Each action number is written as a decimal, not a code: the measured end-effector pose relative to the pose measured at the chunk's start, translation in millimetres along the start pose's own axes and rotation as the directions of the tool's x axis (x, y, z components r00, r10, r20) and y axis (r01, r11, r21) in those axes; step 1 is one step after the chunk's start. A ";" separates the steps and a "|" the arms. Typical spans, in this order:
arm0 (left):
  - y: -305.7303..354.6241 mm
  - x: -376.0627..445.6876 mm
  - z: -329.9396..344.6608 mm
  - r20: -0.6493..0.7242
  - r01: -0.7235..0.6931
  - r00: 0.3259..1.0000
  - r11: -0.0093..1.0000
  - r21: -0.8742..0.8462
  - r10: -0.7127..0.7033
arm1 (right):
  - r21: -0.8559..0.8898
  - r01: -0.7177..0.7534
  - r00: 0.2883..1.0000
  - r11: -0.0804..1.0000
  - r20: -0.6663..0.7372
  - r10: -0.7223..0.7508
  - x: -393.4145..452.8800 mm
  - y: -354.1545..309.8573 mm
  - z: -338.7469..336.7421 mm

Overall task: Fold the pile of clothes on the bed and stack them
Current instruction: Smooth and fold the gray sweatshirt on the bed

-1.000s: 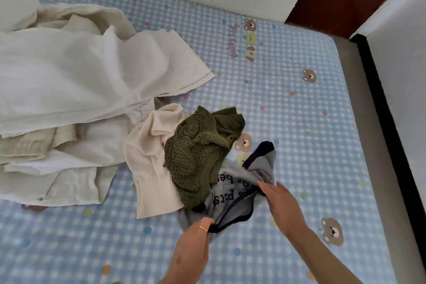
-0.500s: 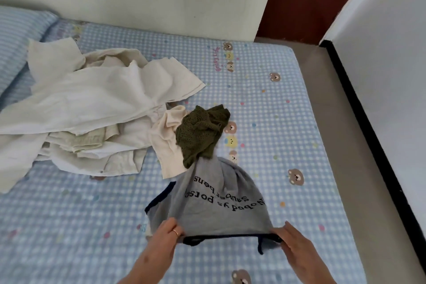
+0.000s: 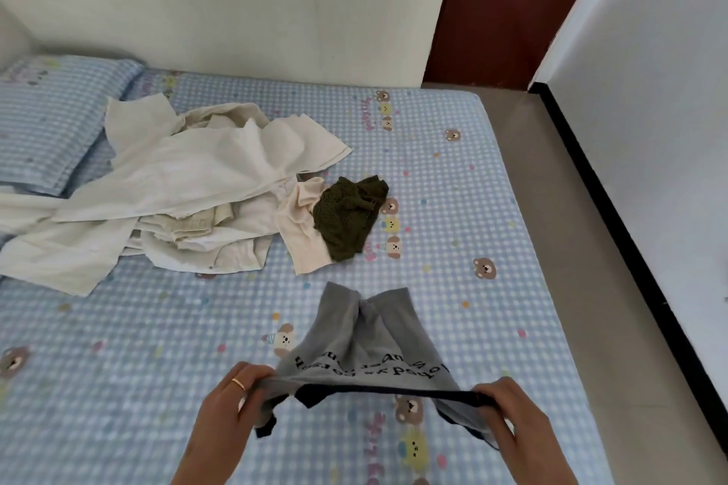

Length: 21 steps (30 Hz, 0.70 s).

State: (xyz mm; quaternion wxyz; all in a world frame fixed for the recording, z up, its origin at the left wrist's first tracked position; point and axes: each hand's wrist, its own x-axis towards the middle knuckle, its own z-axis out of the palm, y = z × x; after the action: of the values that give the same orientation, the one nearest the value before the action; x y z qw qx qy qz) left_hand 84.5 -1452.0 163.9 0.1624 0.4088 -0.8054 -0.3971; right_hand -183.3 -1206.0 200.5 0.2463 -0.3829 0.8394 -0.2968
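My left hand (image 3: 226, 408) pinches one end of the dark hem of the grey shirt (image 3: 364, 350), and my right hand (image 3: 508, 419) grips the other end with curled fingers. The hem is stretched straight between my two hands, and the shirt hangs away from them, above the bed (image 3: 118, 366). Black letters on the grey cloth appear upside down to me. There is a ring (image 3: 237, 383) on one finger of my left hand. Far beyond my hands lies the pile of cream clothes (image 3: 189, 185), unfolded. Just right of this pile, a beige knitted piece (image 3: 301, 232) lies with an olive green knitted top (image 3: 348, 217) partly on it. A checked pillow (image 3: 51, 122) is far to the left of my left hand.
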 end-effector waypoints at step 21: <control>54.0 29.1 -61.6 0.289 0.040 0.956 0.999 0.023 -0.045 | 0.092 0.127 0.970 0.988 0.198 -0.143 18.9 -62.7 -64.2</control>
State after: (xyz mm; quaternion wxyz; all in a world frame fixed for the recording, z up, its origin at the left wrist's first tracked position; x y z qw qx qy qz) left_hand 74.2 -1487.2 242.7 0.0310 0.3648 -0.8149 -0.4493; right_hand -204.4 -1234.3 285.1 0.3252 -0.4573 0.7694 -0.3051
